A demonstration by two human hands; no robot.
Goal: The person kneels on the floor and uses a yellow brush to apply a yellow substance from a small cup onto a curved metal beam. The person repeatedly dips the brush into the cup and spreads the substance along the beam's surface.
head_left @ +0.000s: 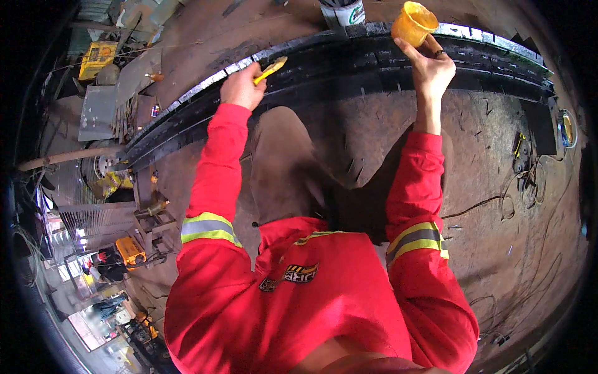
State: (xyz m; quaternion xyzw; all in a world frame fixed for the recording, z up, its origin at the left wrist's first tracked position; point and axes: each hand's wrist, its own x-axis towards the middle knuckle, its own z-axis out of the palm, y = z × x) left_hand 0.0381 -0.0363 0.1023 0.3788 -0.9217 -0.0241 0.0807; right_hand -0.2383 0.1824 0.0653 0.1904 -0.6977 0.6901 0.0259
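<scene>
My left hand [242, 88] is closed round the yellow handle of a small paintbrush [271, 68], its pale tip pointing up and to the right. Further right, my right hand [432, 70] grips a yellow-orange plastic cup [413, 22] from below, fingers against its side. The cup leans a little, and its contents are hard to make out. Beneath both hands, long black metal beams [349, 62] run across the view, bent by the lens. Their far edge shows shiny grey-white stretches. Brush and cup are well apart from each other.
Behind the beams stands a white bucket [342, 15] with dark pieces in it. Cables [529, 181] and a tool lie on the brown floor at right. A yellow box [97, 60], metal sheets [99, 112] and an orange case [129, 250] are at left. My knees are close to the beams.
</scene>
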